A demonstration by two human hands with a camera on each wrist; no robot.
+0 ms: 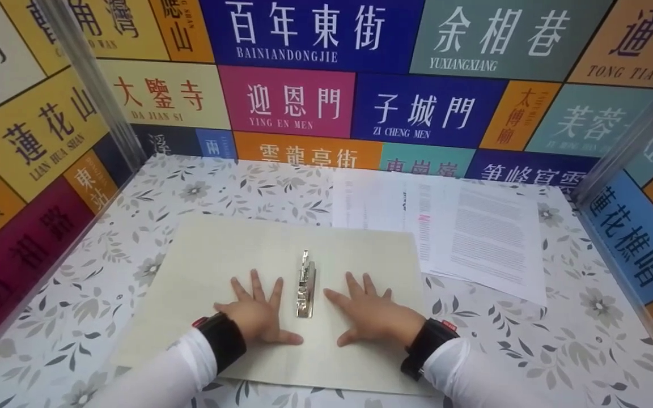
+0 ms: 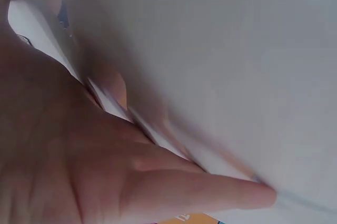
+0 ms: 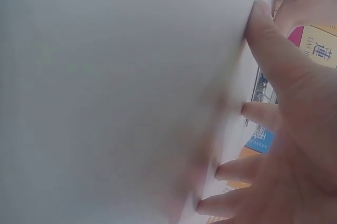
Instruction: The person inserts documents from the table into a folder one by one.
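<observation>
A cream-coloured folder (image 1: 202,249) lies spread flat on the table, with a metal lever clip (image 1: 305,286) standing along its middle. My left hand (image 1: 255,314) rests on the folder to the left of the clip, its fingers spread and straight. To the right of the clip my right hand (image 1: 374,314) presses on the folder, also with fingers spread. Neither hand touches the clip. From close up, the left wrist view has the left thumb (image 2: 210,190) against the pale surface. Several fingertips of the right hand (image 3: 310,113) meet that surface in the right wrist view.
Printed paper sheets (image 1: 485,232) lie behind and to the right of the folder, partly under its far right edge. A floral cloth (image 1: 536,351) covers the table. Upright panels with coloured place-name signs (image 1: 287,102) enclose the back and both sides.
</observation>
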